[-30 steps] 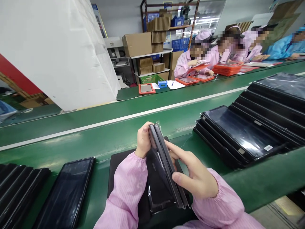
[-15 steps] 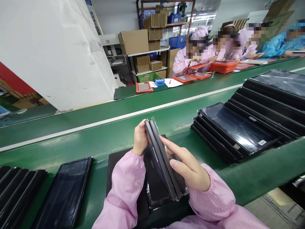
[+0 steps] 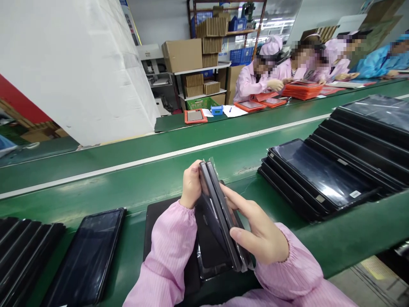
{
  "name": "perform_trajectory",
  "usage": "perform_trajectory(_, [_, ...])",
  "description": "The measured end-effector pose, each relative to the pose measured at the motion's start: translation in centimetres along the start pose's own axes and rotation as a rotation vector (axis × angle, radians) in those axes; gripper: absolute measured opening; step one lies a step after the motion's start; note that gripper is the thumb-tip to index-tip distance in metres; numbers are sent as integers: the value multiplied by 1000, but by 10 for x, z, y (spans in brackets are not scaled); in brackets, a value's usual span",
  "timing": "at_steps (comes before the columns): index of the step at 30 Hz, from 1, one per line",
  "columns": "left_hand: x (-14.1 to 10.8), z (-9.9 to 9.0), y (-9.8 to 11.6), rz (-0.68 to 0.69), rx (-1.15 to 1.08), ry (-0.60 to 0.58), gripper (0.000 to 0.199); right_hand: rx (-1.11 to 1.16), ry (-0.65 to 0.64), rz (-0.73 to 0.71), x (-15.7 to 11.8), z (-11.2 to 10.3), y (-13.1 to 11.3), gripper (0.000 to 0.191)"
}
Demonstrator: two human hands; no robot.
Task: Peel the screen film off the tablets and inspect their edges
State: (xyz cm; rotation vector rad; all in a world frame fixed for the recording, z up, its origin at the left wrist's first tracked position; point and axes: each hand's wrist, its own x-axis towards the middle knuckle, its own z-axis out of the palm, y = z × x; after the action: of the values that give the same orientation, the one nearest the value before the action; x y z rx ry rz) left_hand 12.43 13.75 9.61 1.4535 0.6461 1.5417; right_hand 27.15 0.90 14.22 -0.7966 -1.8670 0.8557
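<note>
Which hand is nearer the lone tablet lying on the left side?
The left hand. It is to the right of the lone tablet, at the held slabs' far end; the right hand is farther right, beyond those slabs.

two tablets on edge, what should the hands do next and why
Probably firm up the right hand on the two tablets: they stand tilted on edge over a dark slab, the left hand shows only at their far end, and the right thumb seems to rest lightly against an edge.

Smooth, dark plastic-looking edges on held tablets (image 3: 220, 213), glossy green bench (image 3: 150, 179), matt cardboard box (image 3: 182, 55), pink cloth sleeves (image 3: 174, 247).
</note>
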Motion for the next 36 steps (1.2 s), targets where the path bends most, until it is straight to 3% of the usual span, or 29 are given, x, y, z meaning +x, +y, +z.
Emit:
perform_trajectory(12, [3, 3, 3, -64, -1, 54, 64, 72, -10, 56, 4, 3, -1, 61])
perform_trajectory(31, [-1, 3, 2, -13, -12, 29, 62, -13, -52, 33, 4, -3, -4, 62])
perform_trajectory(33, [-2, 2, 6, 3, -16, 32, 63, 43, -22, 75, 1, -3, 3, 63])
perform_trajectory(36, [-6, 1, 25, 74, 32, 47, 65, -13, 80, 262, -14, 2, 24, 57])
